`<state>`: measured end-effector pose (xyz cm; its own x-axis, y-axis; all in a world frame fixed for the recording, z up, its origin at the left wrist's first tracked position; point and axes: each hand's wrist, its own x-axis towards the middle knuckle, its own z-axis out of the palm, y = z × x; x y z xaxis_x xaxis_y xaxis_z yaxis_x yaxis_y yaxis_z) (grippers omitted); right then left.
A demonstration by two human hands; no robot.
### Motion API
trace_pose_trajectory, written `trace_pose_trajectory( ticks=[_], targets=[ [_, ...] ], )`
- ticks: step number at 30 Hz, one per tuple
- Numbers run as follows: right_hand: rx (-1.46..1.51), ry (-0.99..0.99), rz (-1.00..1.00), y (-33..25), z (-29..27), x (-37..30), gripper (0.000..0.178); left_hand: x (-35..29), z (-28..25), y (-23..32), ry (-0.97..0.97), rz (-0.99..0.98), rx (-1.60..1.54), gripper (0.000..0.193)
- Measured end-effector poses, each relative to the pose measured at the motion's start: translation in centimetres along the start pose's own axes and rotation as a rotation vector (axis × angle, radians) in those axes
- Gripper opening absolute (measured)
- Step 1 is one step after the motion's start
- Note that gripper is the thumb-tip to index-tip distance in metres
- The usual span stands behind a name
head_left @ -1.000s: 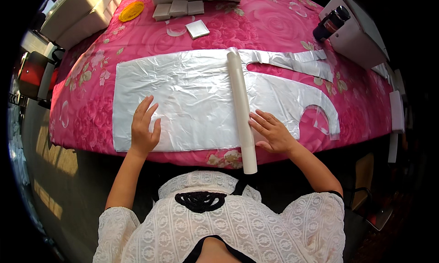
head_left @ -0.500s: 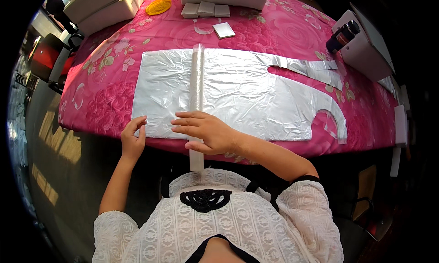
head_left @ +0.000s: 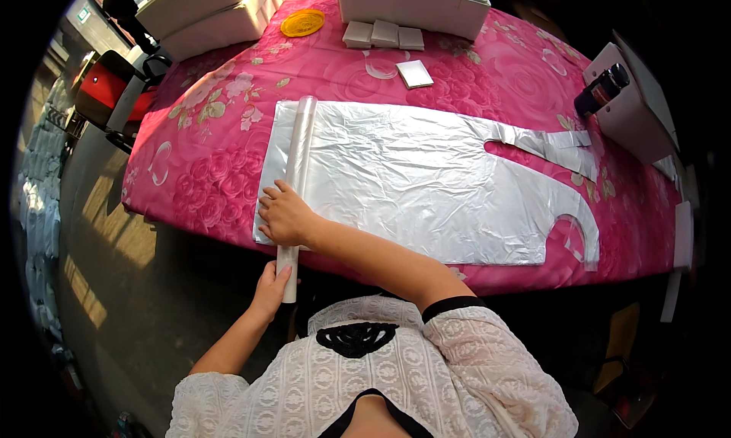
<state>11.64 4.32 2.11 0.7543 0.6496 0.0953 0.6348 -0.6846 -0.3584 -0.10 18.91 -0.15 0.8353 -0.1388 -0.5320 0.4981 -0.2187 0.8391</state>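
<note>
A large silvery-white plastic vest bag lies flat and wrinkled, its two handle loops toward the right. Across its left part lies a long, pale, translucent roll, its near end jutting past the table edge. At that near end my left hand is closed, with the thumb against the roll's side and the other fingers partly hidden. My right hand rests palm down over the roll farther up, fingers spread toward the bag's left edge. My right forearm crosses above the bag's near side.
A pink flowered cloth covers the table. White foam boxes stand at the back, near small white packets, a single white square and a yellow disc. A dark bottle leans by a box at right.
The roll has shifted left along the bag and now slants. My right hand has come down onto it, and my left hand has moved from the bag's corner to the roll's near end.
</note>
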Motion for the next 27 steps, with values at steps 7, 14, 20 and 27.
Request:
trace_pose_trajectory(
  ticks=[7,14,20,27],
  targets=[
    [0.371,0.691,0.397,-0.8,2.9,-0.4,0.067,-0.2,1.3,2.1,-0.074,-0.144,-0.114,0.03],
    [1.907,0.526,0.301,3.0,-4.6,-5.7,0.103,0.0,5.3,6.0,-0.814,-0.067,-0.642,0.043],
    [1.879,0.481,0.228,4.2,-11.6,-9.6,0.065,1.1,8.4,10.1,-1.221,-0.105,-0.714,0.055],
    [1.487,0.648,0.643,7.3,-9.8,-13.8,0.06,0.8,11.9,10.6,-0.469,0.024,-0.009,0.045]
  ],
)
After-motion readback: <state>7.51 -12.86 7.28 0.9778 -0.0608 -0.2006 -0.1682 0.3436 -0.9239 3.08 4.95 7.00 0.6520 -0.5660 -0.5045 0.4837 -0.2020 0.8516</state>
